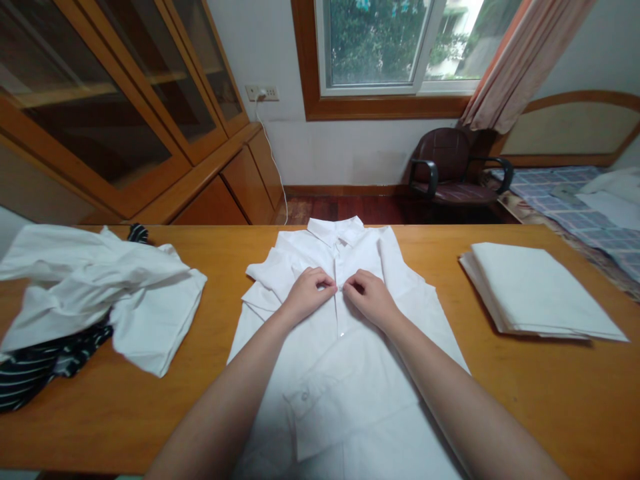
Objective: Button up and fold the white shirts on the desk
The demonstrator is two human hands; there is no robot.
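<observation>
A white button-up shirt (370,380) lies front side up on the wooden table, its collar (334,230) toward the far edge. One sleeve is folded across the lower front, with a buttoned cuff (304,398) showing. My left hand (313,290) pinches the front placket from the left, thumb and finger together. From the other side my right hand (367,293) pinches the placket at the same height, the fingertips of both hands almost touching. A small button seems to sit between them, partly hidden by the fingers. Another button shows lower on the placket.
On the left of the table (210,427) lie a crumpled white garment (145,293) and a black striped cloth (45,373). A folded white stack (540,287) rests at the right. Beyond are a glass-door cabinet (200,153), an armchair (450,167) and a bed (560,193).
</observation>
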